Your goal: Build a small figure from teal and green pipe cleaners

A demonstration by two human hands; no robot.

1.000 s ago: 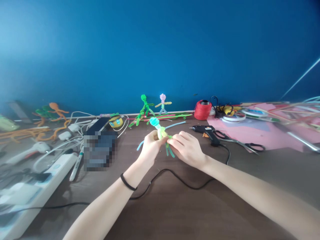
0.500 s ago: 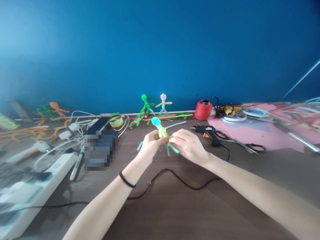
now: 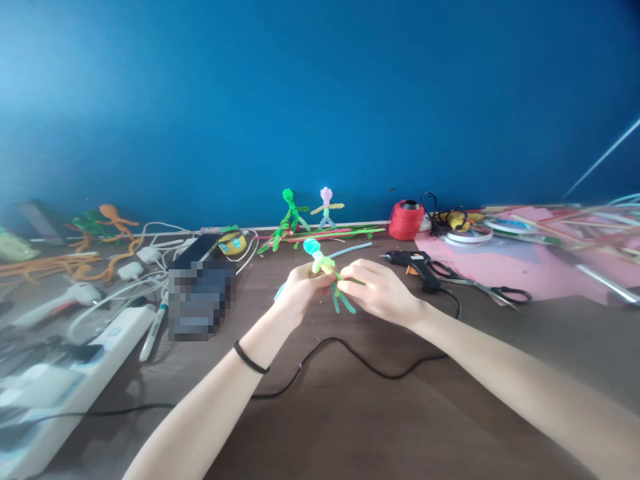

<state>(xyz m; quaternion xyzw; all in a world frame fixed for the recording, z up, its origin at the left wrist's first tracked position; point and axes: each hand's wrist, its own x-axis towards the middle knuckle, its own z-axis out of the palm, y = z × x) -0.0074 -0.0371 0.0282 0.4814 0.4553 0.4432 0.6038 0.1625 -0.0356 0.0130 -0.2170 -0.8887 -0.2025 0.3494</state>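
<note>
The pipe-cleaner figure (image 3: 323,267), held above the tabletop's (image 3: 350,413) middle, is best twisted gently while kept pinched between left hand (image 3: 296,294) and right hand (image 3: 379,291), both clamped on it

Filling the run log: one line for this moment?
left hand: shut on pipe-cleaner figure | right hand: shut on pipe-cleaner figure | glue gun: on table
</note>
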